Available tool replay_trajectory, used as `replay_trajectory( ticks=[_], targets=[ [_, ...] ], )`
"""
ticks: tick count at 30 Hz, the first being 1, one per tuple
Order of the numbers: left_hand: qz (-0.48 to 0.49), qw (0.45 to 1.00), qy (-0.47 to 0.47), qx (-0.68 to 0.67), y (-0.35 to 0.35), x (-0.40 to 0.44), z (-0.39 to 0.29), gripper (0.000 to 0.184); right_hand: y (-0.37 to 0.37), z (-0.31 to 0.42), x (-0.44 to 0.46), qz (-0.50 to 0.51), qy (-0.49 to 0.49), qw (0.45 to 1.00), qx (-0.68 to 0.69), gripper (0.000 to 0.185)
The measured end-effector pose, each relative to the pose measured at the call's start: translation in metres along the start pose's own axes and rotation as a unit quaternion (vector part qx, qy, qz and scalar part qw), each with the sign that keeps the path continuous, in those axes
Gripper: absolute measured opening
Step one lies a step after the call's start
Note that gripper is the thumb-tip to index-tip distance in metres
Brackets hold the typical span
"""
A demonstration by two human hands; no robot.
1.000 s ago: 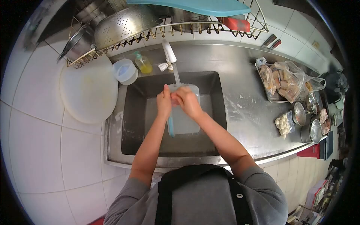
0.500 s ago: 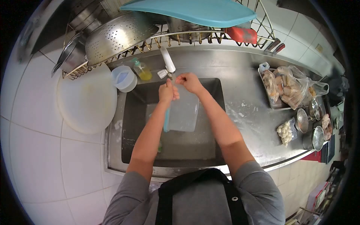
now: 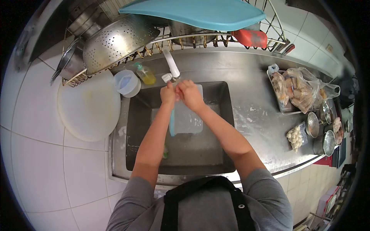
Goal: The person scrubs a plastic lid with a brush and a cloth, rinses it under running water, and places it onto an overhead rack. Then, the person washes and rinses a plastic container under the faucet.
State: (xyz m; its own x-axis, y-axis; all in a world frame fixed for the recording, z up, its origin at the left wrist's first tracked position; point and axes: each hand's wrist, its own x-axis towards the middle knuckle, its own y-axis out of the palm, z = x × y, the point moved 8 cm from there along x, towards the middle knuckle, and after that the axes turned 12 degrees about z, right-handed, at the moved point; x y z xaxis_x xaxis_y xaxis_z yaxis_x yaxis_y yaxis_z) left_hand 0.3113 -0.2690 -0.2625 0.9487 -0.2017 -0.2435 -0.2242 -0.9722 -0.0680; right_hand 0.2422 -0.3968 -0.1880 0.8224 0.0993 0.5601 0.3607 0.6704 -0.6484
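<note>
Both my hands are close together just below the white faucet (image 3: pixel 172 64), over the far side of the dark sink (image 3: pixel 148 96). My left hand (image 3: pixel 168 94) is closed, thumb up. My right hand (image 3: pixel 189 93) curls its fingers toward the left one, and the two seem to touch. Whatever may be between the fingers is too small or hidden to make out. Beneath them in the sink stands a clear plastic container (image 3: pixel 189 119) with a light-blue edge (image 3: pixel 172 125). A small green item (image 3: pixel 165 151) is partly hidden by my left forearm.
Left of the sink are a white tub (image 3: pixel 128 82), a soap bottle (image 3: pixel 146 74) and a round white board (image 3: pixel 89 107). Overhead, a rack holds a colander (image 3: pixel 117 42) and a blue board (image 3: pixel 196 13). Bagged food (image 3: pixel 296 88) and metal bowls (image 3: pixel 312 124) sit right.
My right hand has moved left and now meets my left hand under the faucet. The view has shifted slightly. The container stays in the sink.
</note>
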Motion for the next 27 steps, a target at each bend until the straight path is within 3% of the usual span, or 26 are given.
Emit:
replay_trajectory(
  ticks=[2,5,6,9,12,15,18,20,23,27],
  targets=[
    [0.001,0.998,-0.005,-0.067,0.0,-0.006,0.002,0.057,-0.002,0.006,-0.003,0.028,0.006,0.999,0.024,0.012],
    [0.008,0.993,-0.008,-0.119,-0.003,-0.012,0.006,0.053,0.001,-0.065,0.002,-0.005,0.155,0.988,0.023,0.016],
    [0.011,0.992,-0.006,-0.129,-0.006,-0.012,0.006,0.05,0.004,-0.067,0.002,0.004,0.162,0.987,0.012,0.017],
    [-0.015,0.998,0.018,-0.055,-0.01,-0.012,0.0,0.048,0.015,-0.003,-0.002,0.067,0.092,0.993,-0.04,0.02],
    [-0.056,0.985,0.013,-0.162,-0.016,-0.005,0.012,0.045,0.005,0.04,-0.019,-0.019,-0.012,0.997,-0.076,0.028],
    [-0.082,0.983,-0.018,-0.164,-0.02,-0.015,0.018,0.053,-0.003,-0.008,-0.013,0.055,0.128,0.981,-0.137,0.038],
    [-0.091,0.967,-0.038,-0.235,-0.029,0.008,0.034,0.039,0.005,0.027,-0.028,0.052,0.017,0.973,-0.226,0.042],
    [-0.081,0.948,-0.021,-0.306,-0.056,0.022,0.064,0.025,0.031,0.064,-0.081,0.161,0.009,0.97,-0.179,0.048],
    [-0.08,0.93,-0.015,-0.358,-0.093,0.027,0.098,0.007,0.012,0.064,-0.143,0.135,0.027,0.976,-0.168,0.052],
    [-0.115,0.927,-0.086,-0.346,-0.111,0.008,0.146,0.007,-0.005,0.021,-0.161,0.003,0.097,0.993,0.065,0.052]
  ],
)
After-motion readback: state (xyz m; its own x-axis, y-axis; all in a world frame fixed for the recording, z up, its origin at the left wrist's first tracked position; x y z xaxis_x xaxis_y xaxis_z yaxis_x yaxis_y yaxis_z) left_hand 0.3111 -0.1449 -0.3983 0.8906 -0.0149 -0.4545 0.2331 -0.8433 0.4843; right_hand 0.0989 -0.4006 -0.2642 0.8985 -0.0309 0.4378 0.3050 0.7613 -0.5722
